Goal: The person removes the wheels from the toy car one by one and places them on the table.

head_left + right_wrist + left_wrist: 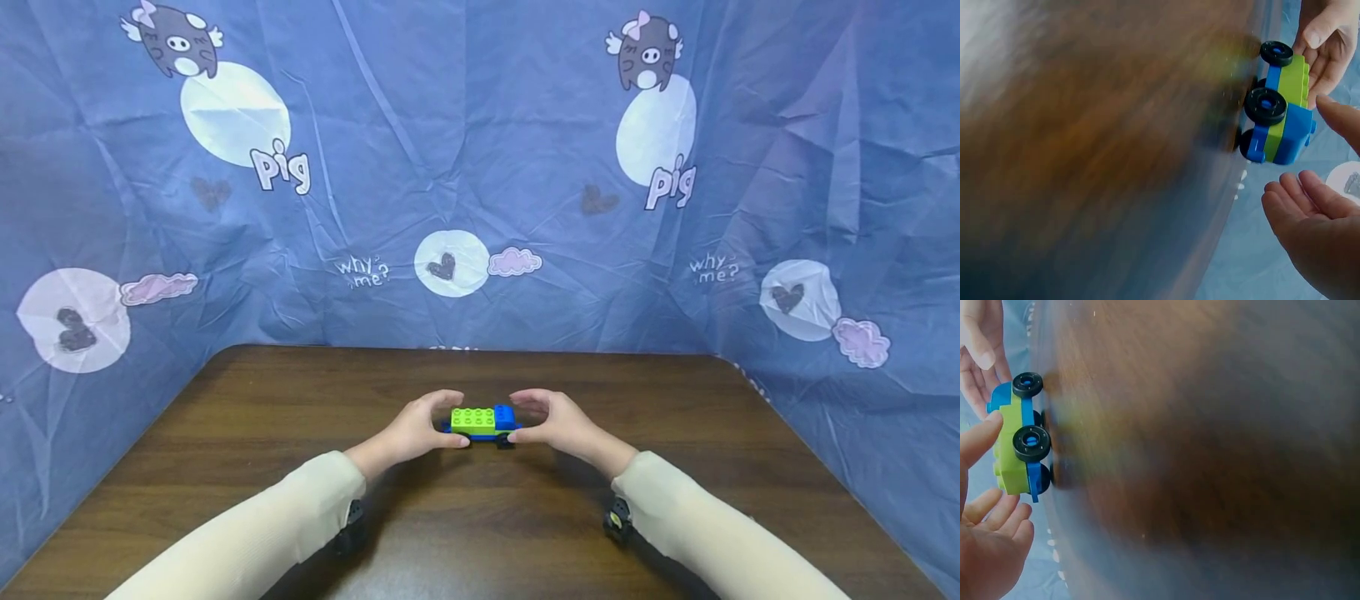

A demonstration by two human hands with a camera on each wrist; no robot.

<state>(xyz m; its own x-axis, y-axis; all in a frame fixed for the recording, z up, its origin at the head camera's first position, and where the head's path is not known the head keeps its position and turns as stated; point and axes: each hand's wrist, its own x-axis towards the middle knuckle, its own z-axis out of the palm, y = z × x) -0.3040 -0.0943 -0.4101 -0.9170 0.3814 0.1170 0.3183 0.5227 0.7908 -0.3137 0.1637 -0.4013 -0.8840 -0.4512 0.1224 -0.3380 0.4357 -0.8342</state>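
A toy car built of bricks stands on its black wheels on the table, with a lime-green studded block, a blue cab at the right end and a blue base. My left hand is at its left end, thumb in front and fingers behind. At the cab end, my right hand curves the same way, thumb near the front wheel. Both wrist views show spread, relaxed fingers around the car, with a gap between the right fingers and the cab.
The brown wooden table extends around the car on all sides. Behind it and at both sides hangs a blue printed cloth with pigs, hearts and clouds. Dark wrist devices sit under the cream sleeves.
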